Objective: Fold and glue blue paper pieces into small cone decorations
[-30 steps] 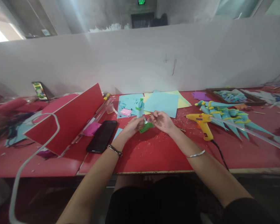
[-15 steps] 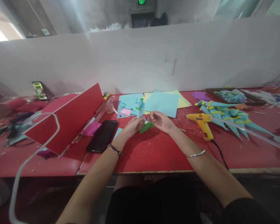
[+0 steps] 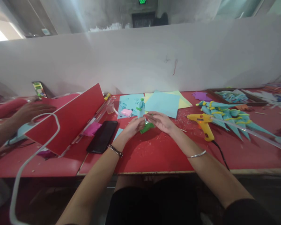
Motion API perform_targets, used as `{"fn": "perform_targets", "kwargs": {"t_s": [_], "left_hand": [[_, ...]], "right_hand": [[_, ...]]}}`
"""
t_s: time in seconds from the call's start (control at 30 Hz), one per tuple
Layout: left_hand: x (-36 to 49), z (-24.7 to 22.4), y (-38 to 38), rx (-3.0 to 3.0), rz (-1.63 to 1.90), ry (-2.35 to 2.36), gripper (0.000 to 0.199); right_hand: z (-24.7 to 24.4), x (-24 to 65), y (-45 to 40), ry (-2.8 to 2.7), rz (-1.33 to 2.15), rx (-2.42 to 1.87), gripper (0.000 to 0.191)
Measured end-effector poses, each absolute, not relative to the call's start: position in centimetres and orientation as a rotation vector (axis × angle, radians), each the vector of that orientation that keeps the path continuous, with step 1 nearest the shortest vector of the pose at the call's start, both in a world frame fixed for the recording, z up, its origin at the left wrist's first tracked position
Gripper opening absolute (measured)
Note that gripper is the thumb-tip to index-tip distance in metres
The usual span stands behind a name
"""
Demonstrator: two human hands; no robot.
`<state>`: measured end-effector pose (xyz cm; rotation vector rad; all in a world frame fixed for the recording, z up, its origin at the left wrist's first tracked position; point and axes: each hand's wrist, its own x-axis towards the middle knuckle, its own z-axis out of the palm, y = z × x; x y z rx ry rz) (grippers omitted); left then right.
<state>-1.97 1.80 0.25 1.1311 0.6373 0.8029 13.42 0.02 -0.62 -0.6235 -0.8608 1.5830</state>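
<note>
My left hand (image 3: pixel 135 125) is closed around the lower part of a light blue paper cone (image 3: pixel 140 113), which stands upright with green trim and a green tip. Close by on the right, my right hand (image 3: pixel 162 122) has its fingers stretched toward the cone, thumb and fingertips nearly together. A tiny greenish speck seems to be at those fingertips, too small to make out. Below and between the hands lies a bright green packet (image 3: pixel 147 127). Behind the cone are light blue paper sheets (image 3: pixel 162 103) and a pink packet (image 3: pixel 126 112).
A yellow glue gun (image 3: pixel 204 125) with its cord lies to the right, beside blue paper cones with yellow trim (image 3: pixel 227 115). On the left are a black phone (image 3: pixel 102 137), a leaning red board (image 3: pixel 72 122) and a white cable (image 3: pixel 21 172). Another person's hand (image 3: pixel 35 111) is beyond the board.
My right hand's fingers have straightened from a curled pinch and reach closer to the cone. My left hand stays put. Another person's hand and forearm have come in at the far left.
</note>
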Motion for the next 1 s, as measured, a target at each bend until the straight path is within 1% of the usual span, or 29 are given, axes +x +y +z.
{"fn": "perform_targets", "kwargs": {"t_s": [0.13, 0.63, 1.0], "left_hand": [[-1.98, 0.31, 1.75, 1.141, 0.807, 0.643, 0.037], [-1.88, 0.96, 1.38, 1.134, 0.780, 0.691, 0.037], [-1.93, 0.63, 1.57, 1.165, 0.775, 0.663, 0.040]], "right_hand": [[-0.70, 13.62, 0.18, -0.868, 1.589, -0.604, 0.026], [-0.79, 13.60, 0.18, -0.834, 1.540, -0.681, 0.014], [-0.99, 13.41, 0.22, -0.866, 1.517, -0.698, 0.014]]}}
